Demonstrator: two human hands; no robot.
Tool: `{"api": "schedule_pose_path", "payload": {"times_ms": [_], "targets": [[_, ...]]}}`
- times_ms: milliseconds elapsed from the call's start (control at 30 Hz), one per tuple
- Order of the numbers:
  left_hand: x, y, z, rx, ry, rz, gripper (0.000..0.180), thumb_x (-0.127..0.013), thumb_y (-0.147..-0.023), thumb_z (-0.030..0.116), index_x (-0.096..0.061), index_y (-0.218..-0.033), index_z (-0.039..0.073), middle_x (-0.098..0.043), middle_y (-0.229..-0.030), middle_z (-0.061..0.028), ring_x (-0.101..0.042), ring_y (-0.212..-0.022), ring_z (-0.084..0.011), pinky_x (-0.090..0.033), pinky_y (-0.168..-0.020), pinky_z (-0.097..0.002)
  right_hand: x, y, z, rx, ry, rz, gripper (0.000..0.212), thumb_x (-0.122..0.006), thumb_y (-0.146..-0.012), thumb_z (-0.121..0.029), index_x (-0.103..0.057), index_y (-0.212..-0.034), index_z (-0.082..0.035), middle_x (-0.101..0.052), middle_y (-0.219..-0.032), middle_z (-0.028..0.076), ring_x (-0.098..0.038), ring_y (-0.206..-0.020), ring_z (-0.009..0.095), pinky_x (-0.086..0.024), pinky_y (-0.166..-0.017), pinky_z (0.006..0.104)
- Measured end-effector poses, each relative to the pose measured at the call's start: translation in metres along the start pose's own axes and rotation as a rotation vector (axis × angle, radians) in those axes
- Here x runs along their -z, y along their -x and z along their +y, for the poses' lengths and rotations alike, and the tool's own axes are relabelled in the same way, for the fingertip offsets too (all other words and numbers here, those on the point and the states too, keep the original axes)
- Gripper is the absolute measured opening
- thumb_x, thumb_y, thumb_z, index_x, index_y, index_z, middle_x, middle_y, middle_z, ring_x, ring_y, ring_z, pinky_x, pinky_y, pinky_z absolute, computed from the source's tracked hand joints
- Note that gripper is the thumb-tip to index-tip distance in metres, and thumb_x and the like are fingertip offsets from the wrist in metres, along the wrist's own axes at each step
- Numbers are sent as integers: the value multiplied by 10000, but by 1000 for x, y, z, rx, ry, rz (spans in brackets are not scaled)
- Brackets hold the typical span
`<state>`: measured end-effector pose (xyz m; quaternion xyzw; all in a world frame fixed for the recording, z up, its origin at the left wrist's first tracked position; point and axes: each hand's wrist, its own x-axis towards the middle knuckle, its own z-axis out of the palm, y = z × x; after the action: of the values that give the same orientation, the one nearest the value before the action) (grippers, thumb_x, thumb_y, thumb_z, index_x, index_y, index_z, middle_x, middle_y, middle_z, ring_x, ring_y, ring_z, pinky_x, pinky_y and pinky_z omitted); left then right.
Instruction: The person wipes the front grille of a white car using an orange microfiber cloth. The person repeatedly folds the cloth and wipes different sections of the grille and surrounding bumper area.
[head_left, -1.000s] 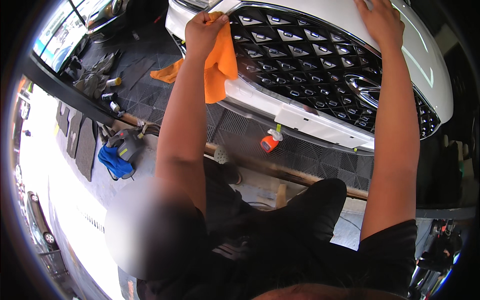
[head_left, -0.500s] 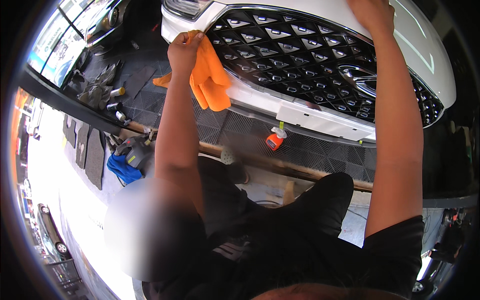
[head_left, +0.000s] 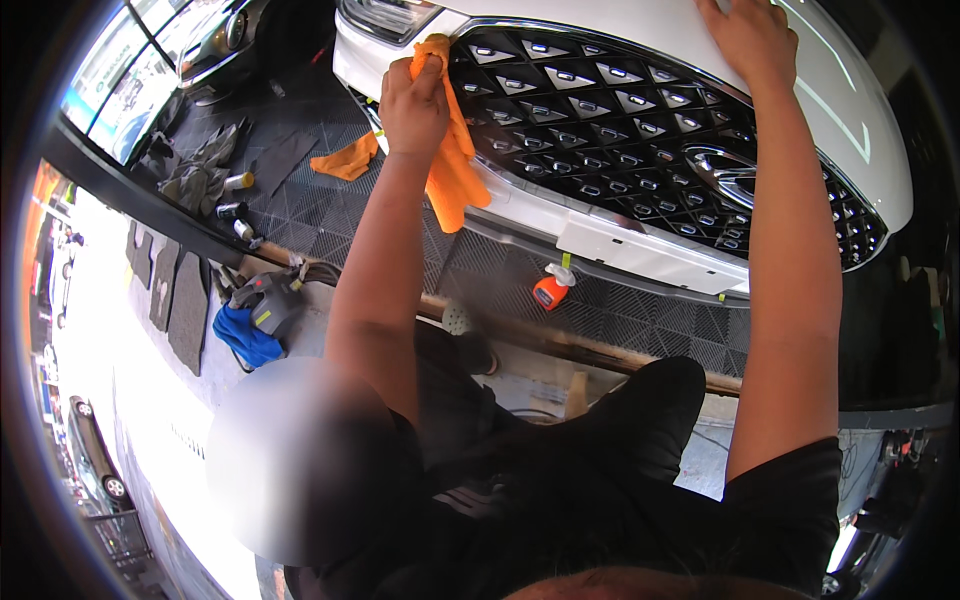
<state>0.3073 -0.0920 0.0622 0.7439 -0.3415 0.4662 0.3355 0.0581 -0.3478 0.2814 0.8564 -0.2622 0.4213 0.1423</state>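
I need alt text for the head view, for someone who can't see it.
A person's left hand holds an orange cloth beside the black grille of a white car while the right hand rests on the hood. An orange spray bottle is on the dark floor.

The view's top edge crops the white car (head_left: 850, 100) and right hand (head_left: 755, 45); the right forearm (head_left: 797, 230) hides some grille (head_left: 600, 125), the left hand (head_left: 414, 108) some orange cloth (head_left: 457, 187).

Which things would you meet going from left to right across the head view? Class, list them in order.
Longest grey mat, blue cloth, orange cloth on the tiled floor, left hand with the held orange cloth, orange spray bottle, right hand.
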Motion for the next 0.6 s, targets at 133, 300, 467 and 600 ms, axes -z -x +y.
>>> {"api": "schedule_pose_path", "payload": {"times_ms": [133,300,467,600], "targets": [[2,-21,21,-93,40,18,290,-710,-894,97,-737,-1177,160,-625,-1106,-119,-648,-1014,-347,-557,-825,-446,3,0,3,-6,41,-8,314,-674,-970,-390,-737,-1125,-123,-692,-1191,156,-633,-1112,386,-502,-971,517],[10,0,-13,-86,-13,-97,329,-708,-873,88,-718,-1192,164,-626,-1130,-114,-657,-1022,-343,-567,-843,-452,-5,-3,2,-10,62,6,306,-660,-983,-389,-722,-1126,-126,-691,-1204,152,-626,-1133,391,-498,-980,526],[10,3,-7,-80,16,-65,352,-702,-863,82,-706,-1204,165,-619,-1093,-109,-655,-1011,-336,-569,-816,-440,1,-3,-6,-38,60,-89,318,-647,-995,-394,-721,-1141,-121,-687,-1223,162,-621,-1155,390,-491,-1006,526],[1,-26,13,-215,1,77,399,-749,-820,102,-710,-1199,218,-622,-1057,-62,-643,-909,-277,-563,-753,-412,-7,-6,2,-33,86,-61,321,-649,-997,-372,-720,-1161,-106,-690,-1215,162,-626,-1144,388,-498,-998,516]]}}
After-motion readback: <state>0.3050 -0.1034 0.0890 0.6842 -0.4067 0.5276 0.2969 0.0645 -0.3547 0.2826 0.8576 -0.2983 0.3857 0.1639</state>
